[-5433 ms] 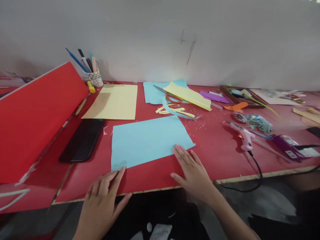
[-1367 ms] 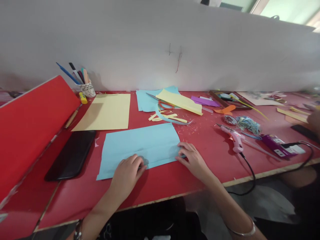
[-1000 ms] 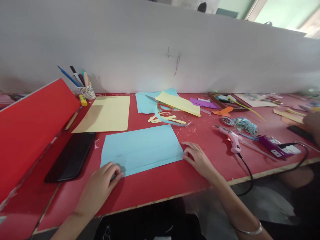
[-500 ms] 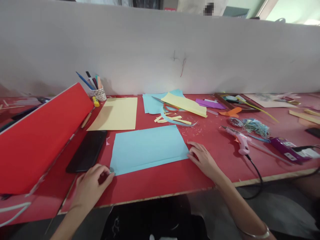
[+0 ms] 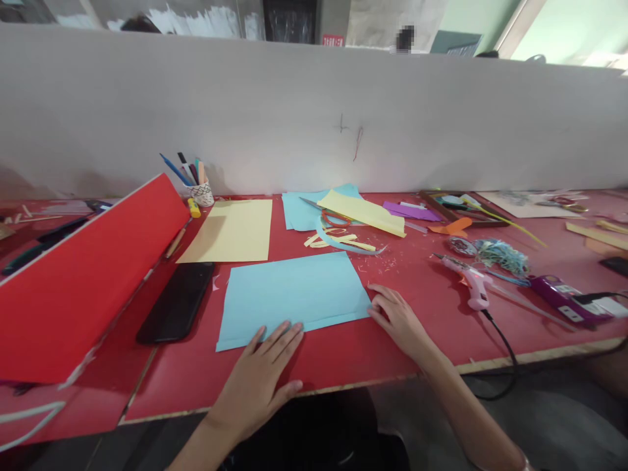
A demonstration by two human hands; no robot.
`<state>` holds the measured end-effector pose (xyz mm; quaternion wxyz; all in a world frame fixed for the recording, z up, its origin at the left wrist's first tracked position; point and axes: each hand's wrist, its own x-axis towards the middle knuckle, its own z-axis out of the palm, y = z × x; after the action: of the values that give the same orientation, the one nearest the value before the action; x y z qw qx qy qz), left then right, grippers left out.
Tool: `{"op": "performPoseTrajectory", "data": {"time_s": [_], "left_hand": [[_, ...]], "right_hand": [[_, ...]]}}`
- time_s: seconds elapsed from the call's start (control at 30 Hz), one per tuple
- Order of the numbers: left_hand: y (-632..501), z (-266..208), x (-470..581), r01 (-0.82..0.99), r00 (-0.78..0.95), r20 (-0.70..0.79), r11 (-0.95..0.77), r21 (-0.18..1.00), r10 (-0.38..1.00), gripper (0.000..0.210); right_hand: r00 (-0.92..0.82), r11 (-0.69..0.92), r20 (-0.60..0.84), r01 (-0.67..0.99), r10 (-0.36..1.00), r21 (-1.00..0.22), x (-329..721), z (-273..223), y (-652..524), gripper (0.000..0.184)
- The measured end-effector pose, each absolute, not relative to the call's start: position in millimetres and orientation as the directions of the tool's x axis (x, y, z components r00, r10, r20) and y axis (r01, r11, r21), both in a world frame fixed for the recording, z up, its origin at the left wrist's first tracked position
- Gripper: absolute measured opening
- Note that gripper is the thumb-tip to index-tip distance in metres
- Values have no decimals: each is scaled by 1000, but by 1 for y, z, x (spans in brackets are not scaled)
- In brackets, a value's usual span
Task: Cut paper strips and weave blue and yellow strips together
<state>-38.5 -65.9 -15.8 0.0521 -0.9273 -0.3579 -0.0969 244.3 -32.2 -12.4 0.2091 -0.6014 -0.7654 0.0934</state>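
Observation:
A light blue sheet of paper (image 5: 294,291) lies on the red table, with a narrow fold along its near edge. My left hand (image 5: 262,373) rests flat on that folded strip, fingers stretched out and thumb apart. At the sheet's right end, my right hand (image 5: 395,320) pinches the near corner with curled fingers and thumb. Just left of the blue paper is a black phone (image 5: 176,302). Behind it lie a yellow sheet (image 5: 233,229), yellow paper strips (image 5: 338,242) and orange-handled scissors (image 5: 336,218), partly covered by a folded yellow paper (image 5: 366,212).
A pink glue gun (image 5: 473,284) with a black cord lies to the right, near a purple power strip (image 5: 564,297). A large red board (image 5: 93,281) slants along the left. A pen cup (image 5: 201,193) stands by the white partition (image 5: 275,111).
My left hand has let go of the paper's left corner, moved right and flattened onto the folded near edge. My right hand stays at the right end. The view has tilted up slightly.

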Motion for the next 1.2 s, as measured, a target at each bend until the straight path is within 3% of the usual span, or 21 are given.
{"op": "performPoseTrajectory", "data": {"time_s": [0.13, 0.23, 0.33, 0.43, 0.5, 0.57, 0.67, 0.83, 0.97, 1.2], "left_hand": [[-77, -27, -50, 723, 674, 291, -687, -70, 679, 62], [-89, -34, -70, 799, 584, 393, -590, -119, 711, 63], [-97, -35, -81, 824, 550, 424, -550, -135, 720, 63], [-99, -36, -82, 825, 548, 437, -549, -139, 713, 62], [-98, -38, -81, 822, 550, 456, -551, -147, 699, 63], [-96, -42, -82, 813, 560, 477, -560, -161, 677, 64], [-96, -45, -83, 806, 566, 491, -570, -159, 663, 65], [-102, -45, -97, 872, 473, 431, -478, -104, 769, 64], [-108, -49, -115, 900, 424, 364, -432, -65, 829, 63], [-108, -56, -124, 943, 288, 364, -329, 53, 886, 54]], "right_hand": [[-191, 256, 214, 905, 958, -340, 245, -12, -33, 23], [-190, 241, 228, 946, 955, -219, 239, -8, -34, 22], [-226, 257, 232, 960, 946, -110, 213, -1, -41, 44], [-451, 466, 121, 869, 884, -168, 167, 5, -58, 45], [-645, 634, 57, 727, 762, -263, 134, 5, -71, 57], [-717, 680, 32, 645, 697, -348, 107, 3, -80, 64], [-688, 631, 7, 663, 726, -403, 92, -1, -82, 69], [-666, 602, -44, 698, 744, -389, 121, 2, -72, 71], [-579, 533, -60, 782, 813, -322, 157, 1, -72, 66], [-360, 367, 87, 925, 929, -94, 218, -19, -82, 64]]}}
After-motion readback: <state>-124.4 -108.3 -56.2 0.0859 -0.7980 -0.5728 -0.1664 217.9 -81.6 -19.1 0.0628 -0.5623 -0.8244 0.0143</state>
